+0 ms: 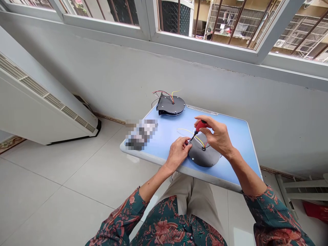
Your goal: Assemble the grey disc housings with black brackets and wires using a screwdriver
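A round black housing with yellow, white, red and black wires from its centre lies on the blue tabletop near the front edge. In my right hand is a red-handled screwdriver, tilted, its tip at a screw on the housing's upper left rim. My left hand has its thumb and fingers closed on that same rim, just beside the tip. At the back left of the tabletop sits a second black housing with similar wires, which neither hand touches.
A blurred patch covers something at the tabletop's left end. Behind the table run a white wall and barred windows. A large white appliance leans in from the left; a metal rack stands at the right.
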The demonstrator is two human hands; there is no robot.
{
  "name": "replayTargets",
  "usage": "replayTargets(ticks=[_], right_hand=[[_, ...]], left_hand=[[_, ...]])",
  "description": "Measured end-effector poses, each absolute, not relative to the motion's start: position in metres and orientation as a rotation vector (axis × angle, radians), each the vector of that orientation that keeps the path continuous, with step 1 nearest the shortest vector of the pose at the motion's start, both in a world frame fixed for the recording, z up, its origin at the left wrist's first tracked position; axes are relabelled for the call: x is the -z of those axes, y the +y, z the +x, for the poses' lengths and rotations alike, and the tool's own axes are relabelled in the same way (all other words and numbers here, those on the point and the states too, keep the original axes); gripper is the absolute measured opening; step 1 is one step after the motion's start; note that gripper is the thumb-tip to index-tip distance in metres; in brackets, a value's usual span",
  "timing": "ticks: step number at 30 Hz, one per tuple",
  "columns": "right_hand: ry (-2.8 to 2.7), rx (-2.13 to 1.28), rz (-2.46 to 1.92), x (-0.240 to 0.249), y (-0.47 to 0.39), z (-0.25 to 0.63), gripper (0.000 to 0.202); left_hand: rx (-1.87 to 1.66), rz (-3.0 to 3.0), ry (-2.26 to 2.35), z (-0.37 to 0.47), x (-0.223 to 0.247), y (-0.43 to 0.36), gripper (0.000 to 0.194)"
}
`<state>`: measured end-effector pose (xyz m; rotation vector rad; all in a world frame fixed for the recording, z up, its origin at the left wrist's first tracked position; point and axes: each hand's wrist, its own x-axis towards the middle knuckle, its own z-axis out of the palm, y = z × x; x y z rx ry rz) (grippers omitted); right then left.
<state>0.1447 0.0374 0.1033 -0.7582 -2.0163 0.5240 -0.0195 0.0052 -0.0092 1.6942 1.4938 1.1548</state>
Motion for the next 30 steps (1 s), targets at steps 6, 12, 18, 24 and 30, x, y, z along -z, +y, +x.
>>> replayTargets(ticks=[6,12,18,24,30], right_hand=[[-2.186,-0.538,-0.854,-0.124,0.053,0.134,0.034],[-2.194,-0.305,-0.943,-0.117,0.056,0.126,0.029],[-2.112,-0.201,-0.924,-0.106,0.052,0.122,0.025],[-2.203,-0.75,-0.655,-0.118,0.072,0.146,0.024],[-2.315,-0.777,-0.766,-0.127,0.079,0.137,0.028]], left_hand=[[-1.121,1.696,1.5,-0.02,0.008,0.008,0.032],[-1.053,1.753,1.63,-0.008,0.006,0.0,0.048],[-1.127,1.683,1.63,0.002,0.01,-0.009,0.056],[-1.113,1.696,1.611,0.001,0.009,-0.01,0.049],[-1.15,1.714,1.637,0.002,0.014,-0.01,0.049]])
